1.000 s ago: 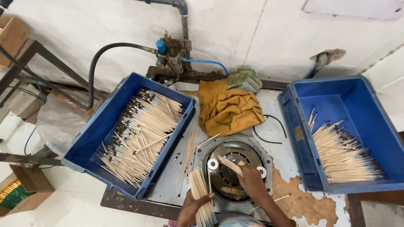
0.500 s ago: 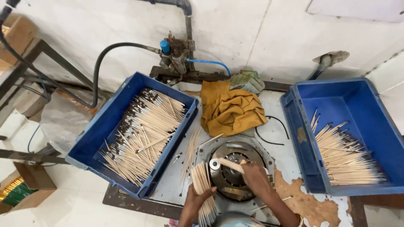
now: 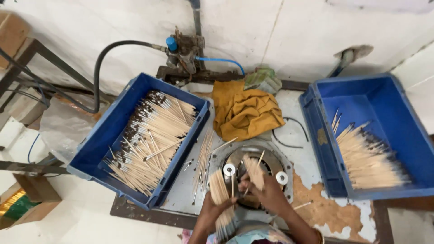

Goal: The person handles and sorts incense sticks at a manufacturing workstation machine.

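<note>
Left hand [image 3: 211, 211] clamped on bundle of thin pale wooden sticks [image 3: 220, 199]; right hand [image 3: 266, 192] pinching smaller sheaf [image 3: 254, 171] over round grey metal fixture [image 3: 253, 169]. Blue plastic crates of sticks left [image 3: 97, 149] and right [image 3: 325, 149]; crumpled mustard cloth [image 3: 246, 113] far.

A person's left hand [image 3: 209, 208] grips a bundle of thin wooden sticks [image 3: 220, 202] upright beside a round metal fixture [image 3: 253, 174] set in a worn worktable [image 3: 312, 171], while the right hand [image 3: 267, 195] holds a smaller clutch of sticks [image 3: 254, 171] over the fixture's centre. A blue crate [image 3: 113, 131] heaped with dark-tipped sticks sits at left; a second blue crate [image 3: 375, 104], partly filled, stands at right. A mustard-yellow cloth [image 3: 244, 110] lies crumpled between them, below a black hose [image 3: 101, 68] and valve [image 3: 183, 49].
</note>
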